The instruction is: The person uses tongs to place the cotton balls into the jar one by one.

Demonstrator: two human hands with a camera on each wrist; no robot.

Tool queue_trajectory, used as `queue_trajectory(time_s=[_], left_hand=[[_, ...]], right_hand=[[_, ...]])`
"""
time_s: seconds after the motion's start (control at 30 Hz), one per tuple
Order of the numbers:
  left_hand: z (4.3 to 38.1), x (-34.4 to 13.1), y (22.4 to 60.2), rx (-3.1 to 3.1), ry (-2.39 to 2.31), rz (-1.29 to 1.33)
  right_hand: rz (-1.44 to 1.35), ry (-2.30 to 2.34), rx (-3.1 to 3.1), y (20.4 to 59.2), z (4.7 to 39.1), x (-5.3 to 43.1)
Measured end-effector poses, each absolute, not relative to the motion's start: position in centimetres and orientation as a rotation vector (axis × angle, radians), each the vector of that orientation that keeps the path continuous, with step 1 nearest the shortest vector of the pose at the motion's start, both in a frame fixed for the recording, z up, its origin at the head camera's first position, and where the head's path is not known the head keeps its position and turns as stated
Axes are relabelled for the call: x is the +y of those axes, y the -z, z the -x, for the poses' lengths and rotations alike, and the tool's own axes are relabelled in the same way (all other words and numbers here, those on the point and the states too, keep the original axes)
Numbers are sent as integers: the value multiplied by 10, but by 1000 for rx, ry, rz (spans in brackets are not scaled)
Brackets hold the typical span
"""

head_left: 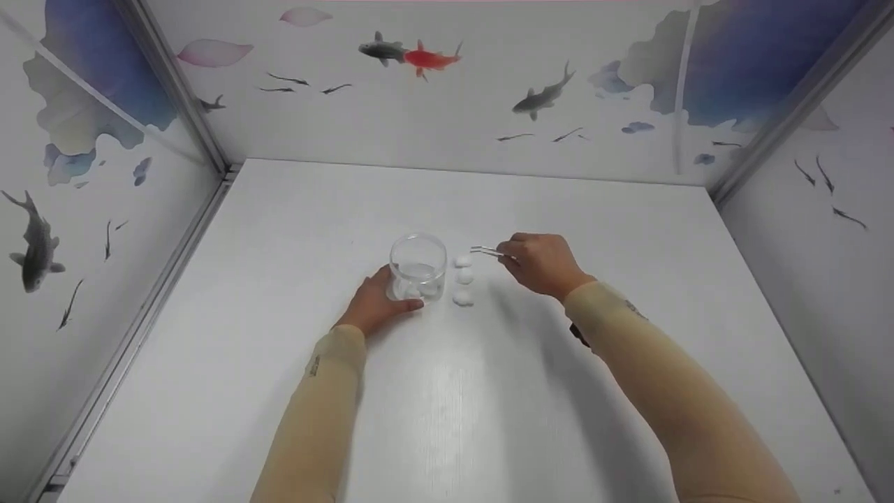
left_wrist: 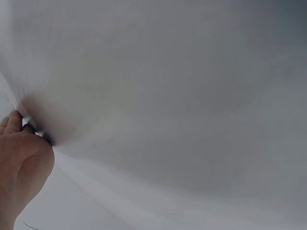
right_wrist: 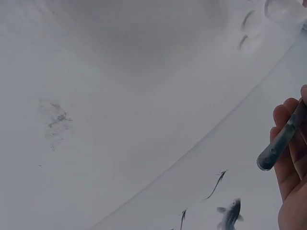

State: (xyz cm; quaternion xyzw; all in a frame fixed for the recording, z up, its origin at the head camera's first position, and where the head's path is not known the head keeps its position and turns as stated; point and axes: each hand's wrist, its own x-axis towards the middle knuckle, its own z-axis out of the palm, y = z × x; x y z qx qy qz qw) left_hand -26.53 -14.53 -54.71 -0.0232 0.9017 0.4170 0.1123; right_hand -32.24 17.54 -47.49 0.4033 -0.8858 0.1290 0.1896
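Observation:
A clear round jar (head_left: 418, 258) stands on the white table, with several white cotton balls (head_left: 413, 288) visible through its lower wall. My left hand (head_left: 374, 300) holds the jar from its left side, thumb across the front and fingers partly hidden behind. Metal tweezers (head_left: 485, 251) are pinched in my right hand (head_left: 545, 262), tips pointing left over the table. Right of the jar, three cotton balls (head_left: 464, 276) lie in a short row, the tweezer tips close above the farthest one. In the right wrist view the rounded rear end of the tweezers (right_wrist: 278, 146) crosses the fingers.
The white table (head_left: 447, 405) is closed in by a back wall (head_left: 447, 126) and side walls printed with fish and leaves. A metal rail (head_left: 160, 300) runs along the left edge. In the left wrist view, mostly bare table surface shows beside the hand.

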Motion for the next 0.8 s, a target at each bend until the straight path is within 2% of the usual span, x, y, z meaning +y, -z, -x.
queue_trajectory(time_s=[0.8], left_hand=[[264, -144, 546, 2645, -1229, 74]], right_hand=[[-1074, -306, -2688, 496, 335, 175]])
